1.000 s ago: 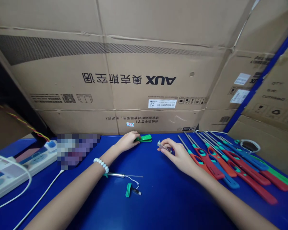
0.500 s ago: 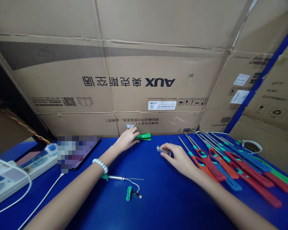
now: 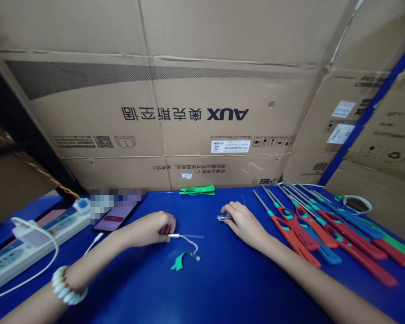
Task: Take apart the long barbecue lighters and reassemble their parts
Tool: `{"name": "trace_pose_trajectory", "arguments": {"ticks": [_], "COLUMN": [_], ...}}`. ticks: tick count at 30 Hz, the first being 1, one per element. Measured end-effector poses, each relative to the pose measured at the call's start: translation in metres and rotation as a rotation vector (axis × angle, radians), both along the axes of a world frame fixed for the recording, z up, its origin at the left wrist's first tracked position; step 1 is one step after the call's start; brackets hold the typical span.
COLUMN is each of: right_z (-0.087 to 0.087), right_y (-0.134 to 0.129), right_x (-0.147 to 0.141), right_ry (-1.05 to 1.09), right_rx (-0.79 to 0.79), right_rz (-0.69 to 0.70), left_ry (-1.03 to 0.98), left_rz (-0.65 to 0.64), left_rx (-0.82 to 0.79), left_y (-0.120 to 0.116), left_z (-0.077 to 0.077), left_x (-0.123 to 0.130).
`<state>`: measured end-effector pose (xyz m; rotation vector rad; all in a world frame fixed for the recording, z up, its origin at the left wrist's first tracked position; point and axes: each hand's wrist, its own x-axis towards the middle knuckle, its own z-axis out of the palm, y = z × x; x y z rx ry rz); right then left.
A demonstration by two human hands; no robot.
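Observation:
My left hand (image 3: 160, 226) is closed round a thin metal tube (image 3: 174, 236) at the middle left of the blue table. White wires run from the tube to a small igniter part (image 3: 197, 258), beside a teal trigger piece (image 3: 177, 263). A thin rod (image 3: 194, 236) lies just right of the tube's end. My right hand (image 3: 238, 220) pinches a small clear part with a metal tip (image 3: 222, 218). Green plastic shell pieces (image 3: 198, 191) lie together at the table's back edge, touched by neither hand.
Several long lighters (image 3: 300, 229) in red, blue and green lie at the right, near a white ring (image 3: 357, 204). A phone (image 3: 118, 216) and a power strip (image 3: 37, 240) with cables are at the left. A cardboard wall (image 3: 189, 90) stands behind.
My left hand has left the green shell and come back toward me, taking hold of the metal tube. The wires and teal piece have shifted. My right hand keeps its part.

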<state>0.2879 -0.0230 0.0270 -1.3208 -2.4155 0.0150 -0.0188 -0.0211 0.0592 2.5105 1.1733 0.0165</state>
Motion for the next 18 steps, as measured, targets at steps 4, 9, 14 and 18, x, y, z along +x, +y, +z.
{"name": "trace_pose_trajectory", "arguments": {"ticks": [4,9,14,18], "right_z": [0.003,0.004,-0.007,-0.016], "right_y": [0.015,0.046,0.066,0.071], "right_x": [-0.010,-0.029,-0.042,-0.044], "right_ry": [-0.054,-0.145,-0.201,-0.215], "right_rx": [0.042,0.078,0.131,0.182], "right_rz": [-0.062,-0.107,-0.118,-0.115], "left_ry": [-0.025,-0.031,-0.010,0.016], "left_rz": [0.084,0.189,0.269,0.305], "left_rx": [0.138,0.292,0.443,0.528], "left_y": [0.029,0.058,0.073,0.077], "left_z": [-0.009,-0.019,-0.027,-0.030], "left_x": [0.005,0.016,0.024,0.026]}}
